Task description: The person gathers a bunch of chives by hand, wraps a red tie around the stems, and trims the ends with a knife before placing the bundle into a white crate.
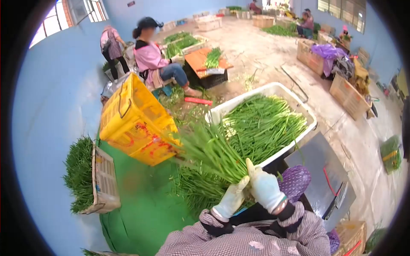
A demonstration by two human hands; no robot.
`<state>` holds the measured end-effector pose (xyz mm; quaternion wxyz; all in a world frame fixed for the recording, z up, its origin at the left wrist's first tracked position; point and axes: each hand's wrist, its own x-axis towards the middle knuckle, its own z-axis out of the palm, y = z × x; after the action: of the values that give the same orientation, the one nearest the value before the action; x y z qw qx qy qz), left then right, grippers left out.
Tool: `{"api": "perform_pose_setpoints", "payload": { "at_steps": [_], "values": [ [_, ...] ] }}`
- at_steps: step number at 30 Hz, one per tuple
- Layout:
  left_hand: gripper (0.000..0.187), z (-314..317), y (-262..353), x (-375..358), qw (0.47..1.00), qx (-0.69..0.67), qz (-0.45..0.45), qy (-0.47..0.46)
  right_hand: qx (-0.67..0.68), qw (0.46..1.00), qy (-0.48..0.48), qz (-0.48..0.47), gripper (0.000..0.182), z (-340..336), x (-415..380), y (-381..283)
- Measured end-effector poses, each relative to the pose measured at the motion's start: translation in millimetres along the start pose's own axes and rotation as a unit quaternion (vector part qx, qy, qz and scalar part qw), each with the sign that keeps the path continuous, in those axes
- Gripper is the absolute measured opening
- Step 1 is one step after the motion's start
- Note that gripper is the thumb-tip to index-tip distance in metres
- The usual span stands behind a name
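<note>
Green floor mat point(141, 205): spread under everything at lower left; loose cut greens strewn on it below the bundle.
White tub point(273, 90): lay up-right of both hands, rim tilted, packed w/ green stalks point(260, 126) running lengthwise along it.
Yellow crate point(134, 121): tipped on its side, up-left of hands; leaf tips of the held bundle reached close to its lower corner, touching or not couldn't be told.
Metal worktop point(318, 170): grey sheet to the right, just beside right hand; a knife-like tool w/ red bit lay on it, too blurred to name.
Flat basket point(102, 179): stood at far left, heaped w/ more greens; well apart from hands.
Held bundle point(209, 153): root ends down in the gloves, long axis slanted up and to the left, fanning toward the crate; sat between tub and mat.
Purple cloth point(297, 181): just behind right hand, partly hidden.
Right hand point(265, 187): white glove, higher and nearer the tub; fingers clenched round bundle's base, index pointed up along the stalks.
Left hand point(232, 198): white glove, lower, just left of right hand and touching it; fingers wrapped on same base from below.
Other people: one seated in pink, up-left, beyond crate; more at the back, small.
</note>
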<state>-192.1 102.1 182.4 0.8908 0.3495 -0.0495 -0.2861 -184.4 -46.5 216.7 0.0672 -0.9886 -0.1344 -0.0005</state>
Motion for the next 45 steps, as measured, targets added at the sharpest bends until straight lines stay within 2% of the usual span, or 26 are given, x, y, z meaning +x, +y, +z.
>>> {"api": "perform_pose_setpoints", "payload": {
  "at_steps": [2, 3, 4, 7, 12, 13, 14, 16, 18, 20, 22, 23, 25, 28, 29, 30, 31, 32, 33, 36, 37, 38, 40, 41, 43, 45],
  "values": [
    [0.069, 44.8, 11.9, 4.5, 0.993, -0.050, -0.044, 0.093, -0.085, 0.985, 0.147, 0.014, 0.077, -19.5, -29.0, 2.6],
    [0.065, 37.9, -8.8, 25.7, 0.994, -0.012, 0.079, 0.077, -0.109, 0.976, 0.184, 0.029, 0.075, -31.8, -40.8, 8.6],
    [0.065, 52.8, -4.6, 31.4, 0.995, -0.004, 0.076, 0.059, -0.110, 0.982, 0.139, 0.069, 0.073, -56.7, -58.8, 9.1],
    [0.064, 97.0, 0.6, 57.2, 0.991, -0.065, 0.066, -0.097, -0.140, 0.967, 0.187, 0.106, 0.080, -54.8, -108.3, 41.0],
    [0.046, 147.5, -62.8, 108.9, 0.977, -0.031, 0.030, -0.208, 0.013, 0.937, 0.271, 0.218, 0.091, -35.6, -171.2, 81.4],
    [0.046, 155.8, -74.7, 119.3, 0.974, -0.030, 0.012, -0.226, 0.111, 0.944, 0.171, 0.261, 0.097, -58.4, -187.4, 81.6],
    [0.042, 160.4, -83.1, 129.0, 0.976, 0.026, -0.001, -0.217, 0.107, 0.937, 0.180, 0.281, 0.097, -64.9, -198.3, 93.6],
    [0.039, 180.9, -95.7, 138.4, 0.971, 0.085, -0.028, -0.222, 0.323, 0.875, 0.267, 0.243, 0.097, -75.7, -232.9, 126.1],
    [0.031, 199.7, -108.4, 141.4, 0.941, 0.174, -0.009, -0.290, 0.315, 0.851, 0.310, 0.282, 0.104, -85.7, -243.5, 169.3],
    [0.034, 196.2, -146.8, 162.0, 0.925, 0.259, 0.051, -0.274, 0.443, 0.806, 0.301, 0.252, 0.107, -88.1, -233.6, 208.1],
    [0.040, 208.3, -160.8, 171.5, 0.908, 0.282, 0.087, -0.298, 0.478, 0.782, 0.374, 0.141, 0.110, -102.4, -219.6, 225.2],
    [0.038, 220.5, -164.1, 166.5, 0.910, 0.264, 0.100, -0.304, 0.483, 0.776, 0.375, 0.157, 0.110, -107.8, -218.1, 231.3],
    [0.038, 233.0, -164.6, 179.6, 0.890, 0.282, 0.101, -0.343, 0.515, 0.761, 0.388, 0.076, 0.113, -121.6, -212.2, 237.9],
    [0.048, 230.9, -168.6, 212.7, 0.831, 0.372, 0.095, -0.403, 0.599, 0.690, 0.364, 0.177, 0.093, -118.7, -211.0, 244.2],
    [0.054, 230.4, -166.8, 219.2, 0.807, 0.394, 0.055, -0.436, 0.642, 0.662, 0.331, 0.201, 0.083, -109.3, -213.4, 251.5],
    [0.059, 231.0, -166.3, 227.3, 0.780, 0.414, 0.018, -0.469, 0.573, 0.698, 0.400, 0.153, 0.058, -69.8, -211.1, 275.3],
    [0.065, 222.6, -180.3, 238.6, 0.797, 0.373, -0.039, -0.474, 0.448, 0.799, 0.349, 0.197, 0.041, -42.8, -219.0, 287.2],
    [0.069, 205.0, -194.2, 257.4, 0.736, 0.472, 0.084, -0.477, 0.261, 0.871, 0.326, 0.260, 0.038, 26.2, -216.5, 320.6],
    [0.068, 192.8, -203.7, 263.3, 0.737, 0.479, 0.044, -0.474, 0.393, 0.808, 0.327, 0.293, 0.041, 24.0, -214.7, 311.9],
    [0.063, 186.2, -206.2, 270.8, 0.728, 0.535, -0.022, -0.427, 0.439, 0.788, 0.384, 0.197, 0.053, 184.6, -212.3, 394.9],
    [0.059, 200.2, -198.8, 265.3, 0.635, 0.593, 0.166, -0.467, 0.374, 0.846, 0.286, 0.249, 0.069, 62.2, -226.9, 331.9],
    [0.058, 192.7, -208.6, 272.9, 0.769, 0.473, -0.069, -0.425, 0.375, 0.846, 0.284, 0.251, 0.069, 12.1, -223.7, 311.6],
    [0.057, 224.6, -200.1, 255.6, 0.815, 0.388, -0.038, -0.428, 0.380, 0.848, 0.349, 0.125, 0.081, -36.3, -214.5, 296.5],
    [0.057, 222.0, -209.6, 263.2, 0.815, 0.388, -0.043, -0.428, 0.359, 0.843, 0.382, 0.124, 0.079, -42.1, -208.0, 302.4],
    [0.062, 196.7, -236.4, 276.1, 0.706, 0.490, 0.231, -0.456, 0.352, 0.831, 0.409, 0.136, 0.077, -55.5, -195.1, 299.0],
    [0.065, 228.9, -197.8, 235.1, 0.707, 0.518, 0.142, -0.460, 0.350, 0.789, 0.435, 0.255, 0.067, -92.6, -187.0, 273.9]
  ]
}}
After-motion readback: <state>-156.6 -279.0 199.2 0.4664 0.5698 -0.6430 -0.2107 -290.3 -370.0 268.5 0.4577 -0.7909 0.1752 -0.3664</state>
